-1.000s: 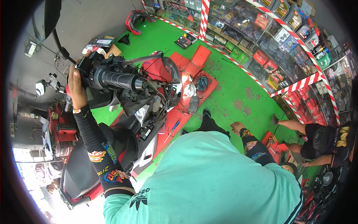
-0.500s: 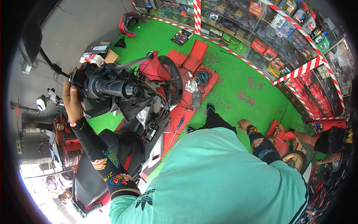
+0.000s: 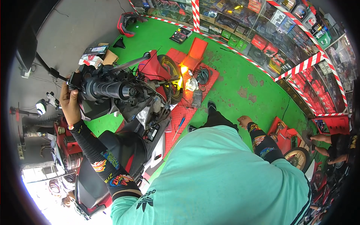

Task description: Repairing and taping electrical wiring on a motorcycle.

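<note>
My left hand [image 3: 71, 103] is closed around the switch housing [image 3: 76, 80] at the handlebar's left end, thumb against it, beside the black rubber grip [image 3: 109, 89]. The handlebar belongs to a partly stripped scooter [image 3: 153, 101] with wires and frame parts exposed. Amber light [image 3: 184, 69] glows near its front wheel [image 3: 169, 69], tinting the wheel and the red panel next to it. My right hand [image 3: 244, 122] hangs by my right side, away from the scooter, its fingers loosely curled with nothing seen in them.
A blue-handled screwdriver [image 3: 180, 125] lies on the red platform [image 3: 173, 132] beside the scooter's black seat [image 3: 118, 150]. Glass display cases [image 3: 240, 26] edged in striped tape line the far side. Another person's arms [image 3: 322, 144] and a loose wheel [image 3: 298, 159] are at the right.
Amber light has come on near the front wheel and shows as a reflection in the display glass. My left hand stays on the switch housing; the view has shifted slightly.
</note>
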`<state>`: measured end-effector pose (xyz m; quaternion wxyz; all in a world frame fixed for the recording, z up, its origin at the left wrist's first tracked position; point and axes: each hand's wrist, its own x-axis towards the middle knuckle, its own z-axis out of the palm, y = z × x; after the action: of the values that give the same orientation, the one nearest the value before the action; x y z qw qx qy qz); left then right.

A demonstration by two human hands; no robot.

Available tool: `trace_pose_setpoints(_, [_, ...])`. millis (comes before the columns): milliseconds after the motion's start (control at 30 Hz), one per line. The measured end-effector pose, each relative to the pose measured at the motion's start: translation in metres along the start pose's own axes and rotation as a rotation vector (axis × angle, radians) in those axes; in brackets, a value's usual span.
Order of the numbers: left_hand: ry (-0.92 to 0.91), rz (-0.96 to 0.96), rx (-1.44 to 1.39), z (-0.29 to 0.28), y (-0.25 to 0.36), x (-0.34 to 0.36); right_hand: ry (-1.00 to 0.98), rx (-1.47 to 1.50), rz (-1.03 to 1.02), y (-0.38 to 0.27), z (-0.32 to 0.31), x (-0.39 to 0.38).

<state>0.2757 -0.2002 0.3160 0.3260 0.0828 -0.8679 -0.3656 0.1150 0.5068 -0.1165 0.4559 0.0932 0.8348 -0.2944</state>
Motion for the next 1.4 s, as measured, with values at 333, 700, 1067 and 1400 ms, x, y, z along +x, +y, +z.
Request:
trace_pose_setpoints(333, [0.000,-0.099,-0.145,-0.004,-0.001,0.002,-0.006,-0.037,0.004,0.003,0.003,0.004])
trace_pose_setpoints(700, [-0.020,-0.089,-0.243,-0.003,-0.003,0.002,-0.019,-0.065,-0.003,-0.002,0.004,0.002])
trace_pose_setpoints(1067, [-0.021,-0.027,-0.025,-0.003,-0.001,0.002,-0.004,-0.094,-0.016,-0.005,0.010,0.005])
trace_pose_setpoints(1400, [-0.043,0.045,-0.211,0.011,0.020,-0.001,-0.033,-0.233,-0.088,-0.012,0.003,0.003])
